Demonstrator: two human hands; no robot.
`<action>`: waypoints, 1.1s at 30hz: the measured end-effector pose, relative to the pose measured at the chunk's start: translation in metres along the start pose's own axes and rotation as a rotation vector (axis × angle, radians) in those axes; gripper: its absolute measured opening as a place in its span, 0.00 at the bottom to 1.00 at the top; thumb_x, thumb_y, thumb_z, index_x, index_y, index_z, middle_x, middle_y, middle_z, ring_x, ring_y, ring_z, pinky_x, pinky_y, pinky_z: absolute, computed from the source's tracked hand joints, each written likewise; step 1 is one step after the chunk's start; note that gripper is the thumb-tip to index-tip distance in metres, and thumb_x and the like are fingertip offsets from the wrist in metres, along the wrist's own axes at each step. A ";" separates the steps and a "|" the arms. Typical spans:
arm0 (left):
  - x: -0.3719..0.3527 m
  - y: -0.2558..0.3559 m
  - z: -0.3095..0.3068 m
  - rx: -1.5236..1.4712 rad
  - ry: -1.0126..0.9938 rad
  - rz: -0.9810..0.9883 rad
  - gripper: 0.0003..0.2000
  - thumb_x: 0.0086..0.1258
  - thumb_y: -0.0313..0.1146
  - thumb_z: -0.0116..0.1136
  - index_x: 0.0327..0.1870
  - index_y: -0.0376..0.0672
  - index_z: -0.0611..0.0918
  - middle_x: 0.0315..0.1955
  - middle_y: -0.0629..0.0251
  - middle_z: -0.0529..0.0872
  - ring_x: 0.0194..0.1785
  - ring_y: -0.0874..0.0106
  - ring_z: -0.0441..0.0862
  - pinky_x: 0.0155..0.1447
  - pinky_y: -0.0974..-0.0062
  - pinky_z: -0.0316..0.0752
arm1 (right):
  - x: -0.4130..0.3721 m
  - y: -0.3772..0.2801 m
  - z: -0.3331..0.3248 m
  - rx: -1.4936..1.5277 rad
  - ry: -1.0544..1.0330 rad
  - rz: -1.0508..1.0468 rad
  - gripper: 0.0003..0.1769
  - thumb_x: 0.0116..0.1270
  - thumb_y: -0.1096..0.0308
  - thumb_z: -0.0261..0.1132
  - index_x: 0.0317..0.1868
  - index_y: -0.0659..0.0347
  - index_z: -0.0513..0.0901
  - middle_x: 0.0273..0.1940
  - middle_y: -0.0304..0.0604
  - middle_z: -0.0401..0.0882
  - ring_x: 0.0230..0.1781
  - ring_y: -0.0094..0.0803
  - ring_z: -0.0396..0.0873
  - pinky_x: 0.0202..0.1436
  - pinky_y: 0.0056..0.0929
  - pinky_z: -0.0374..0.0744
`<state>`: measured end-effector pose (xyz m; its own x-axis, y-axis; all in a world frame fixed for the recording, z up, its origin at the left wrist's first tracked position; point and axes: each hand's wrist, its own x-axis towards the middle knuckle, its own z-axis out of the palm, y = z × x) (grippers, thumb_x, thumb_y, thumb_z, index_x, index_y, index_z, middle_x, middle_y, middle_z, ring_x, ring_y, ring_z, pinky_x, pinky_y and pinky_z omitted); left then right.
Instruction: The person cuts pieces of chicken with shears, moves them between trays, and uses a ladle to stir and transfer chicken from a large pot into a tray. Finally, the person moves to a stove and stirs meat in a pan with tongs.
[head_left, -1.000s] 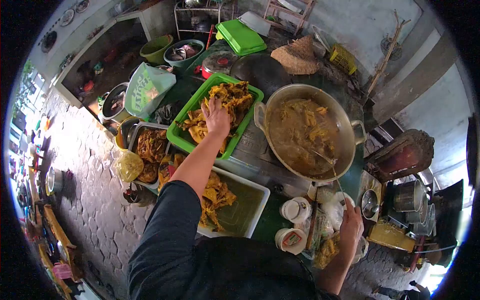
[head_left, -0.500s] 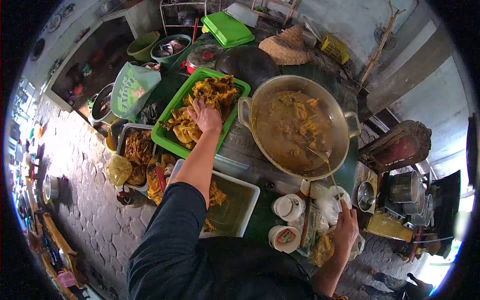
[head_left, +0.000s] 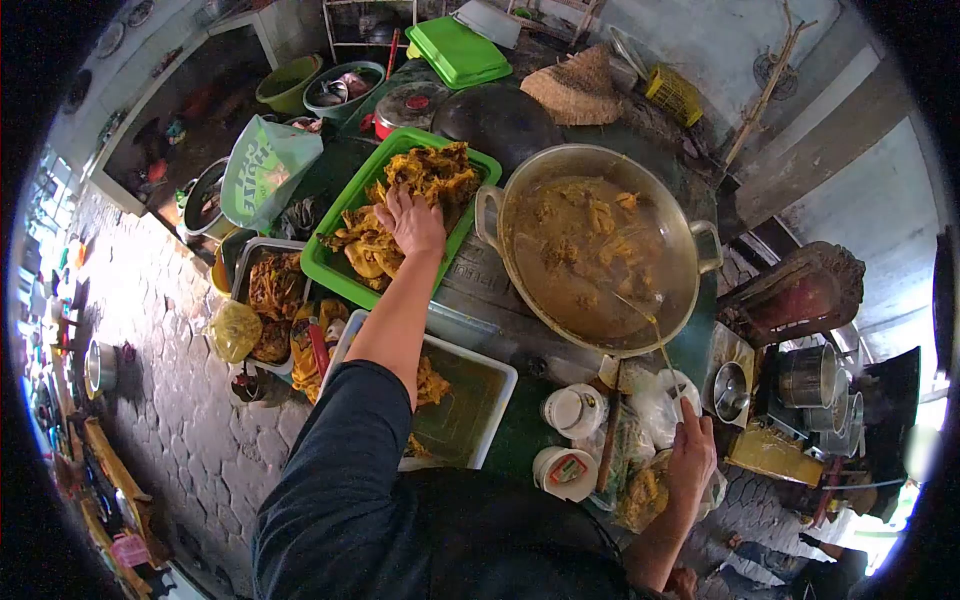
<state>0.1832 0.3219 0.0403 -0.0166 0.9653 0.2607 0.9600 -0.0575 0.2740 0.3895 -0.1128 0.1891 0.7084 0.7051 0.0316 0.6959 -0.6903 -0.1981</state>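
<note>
My left hand (head_left: 412,225) rests on yellow-coated cooked chicken pieces (head_left: 368,255) heaped in a green plastic tray (head_left: 318,270). Its fingers are spread over the meat, with the tips partly sunk among the pieces. My right hand (head_left: 692,450) is closed round the handle of a long-handled ladle (head_left: 668,362). The ladle's head lies under the brown broth at the near right of a big two-handled metal pot (head_left: 690,290). More chicken (head_left: 600,218) floats in the pot, with faint steam above it.
A white tray (head_left: 495,415) with broth and chicken sits below my left arm. White tubs (head_left: 575,410) and plastic bags (head_left: 655,420) stand near my right hand. A dark wok (head_left: 495,120) is behind the pot. Another person (head_left: 790,570) is at the lower right.
My left hand has shifted slightly on the chicken, its fingers a little more spread. The chicken in the pot has drifted somewhat. My right hand keeps its hold on the ladle.
</note>
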 end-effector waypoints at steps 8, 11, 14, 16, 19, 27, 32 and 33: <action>0.027 0.025 -0.005 -0.048 -0.010 0.305 0.12 0.63 0.36 0.56 0.45 0.44 0.79 0.65 0.61 0.61 0.72 0.60 0.47 0.72 0.44 0.35 | 0.001 -0.003 0.001 0.030 0.009 -0.003 0.21 0.64 0.74 0.55 0.58 0.49 0.75 0.40 0.49 0.72 0.37 0.49 0.75 0.39 0.41 0.74; 0.044 0.034 0.008 0.088 -0.125 0.327 0.15 0.64 0.30 0.51 0.52 0.46 0.79 0.68 0.62 0.59 0.73 0.59 0.45 0.72 0.42 0.33 | -0.001 -0.004 0.001 0.011 0.048 0.002 0.21 0.63 0.74 0.56 0.57 0.49 0.75 0.39 0.48 0.72 0.37 0.49 0.75 0.38 0.42 0.74; 0.052 0.038 0.017 0.132 -0.124 0.325 0.16 0.63 0.29 0.50 0.52 0.44 0.79 0.68 0.64 0.58 0.74 0.59 0.45 0.71 0.41 0.36 | -0.006 0.002 0.001 -0.008 0.056 -0.033 0.23 0.62 0.74 0.58 0.58 0.48 0.75 0.38 0.48 0.73 0.35 0.49 0.76 0.36 0.43 0.74; 0.054 0.039 0.018 0.138 -0.140 0.333 0.15 0.63 0.28 0.50 0.52 0.44 0.79 0.68 0.64 0.58 0.74 0.59 0.45 0.71 0.41 0.36 | -0.007 0.005 0.000 -0.012 0.061 0.001 0.23 0.62 0.74 0.58 0.58 0.48 0.75 0.38 0.47 0.73 0.35 0.49 0.76 0.36 0.43 0.74; 0.056 0.041 0.022 0.116 -0.118 0.324 0.13 0.64 0.28 0.49 0.49 0.43 0.79 0.68 0.64 0.59 0.73 0.59 0.46 0.72 0.43 0.34 | -0.006 0.012 -0.001 0.010 0.073 0.023 0.23 0.61 0.74 0.58 0.58 0.48 0.74 0.40 0.47 0.74 0.36 0.49 0.76 0.36 0.43 0.74; 0.053 0.041 0.012 0.172 -0.144 0.331 0.11 0.62 0.28 0.52 0.46 0.42 0.80 0.67 0.65 0.61 0.73 0.62 0.45 0.74 0.47 0.33 | 0.049 0.012 0.003 -0.097 0.090 0.133 0.22 0.64 0.73 0.55 0.59 0.47 0.73 0.44 0.49 0.75 0.42 0.49 0.77 0.40 0.44 0.76; 0.054 0.034 0.018 0.176 -0.140 0.266 0.15 0.60 0.30 0.57 0.49 0.47 0.80 0.68 0.67 0.58 0.73 0.60 0.46 0.73 0.46 0.37 | 0.129 0.012 0.016 -0.173 0.046 0.125 0.22 0.65 0.74 0.51 0.60 0.51 0.71 0.48 0.50 0.76 0.47 0.49 0.77 0.44 0.45 0.77; 0.049 0.032 0.010 0.181 -0.138 0.260 0.15 0.60 0.30 0.57 0.49 0.47 0.80 0.68 0.67 0.58 0.73 0.60 0.46 0.73 0.46 0.37 | 0.146 0.011 0.020 -0.186 0.032 0.124 0.22 0.65 0.74 0.51 0.60 0.52 0.71 0.49 0.50 0.76 0.48 0.49 0.77 0.45 0.44 0.77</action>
<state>0.2160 0.3696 0.0527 0.2609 0.9503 0.1696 0.9615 -0.2716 0.0426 0.4984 -0.0137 0.1722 0.7912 0.6095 0.0503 0.6109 -0.7915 -0.0184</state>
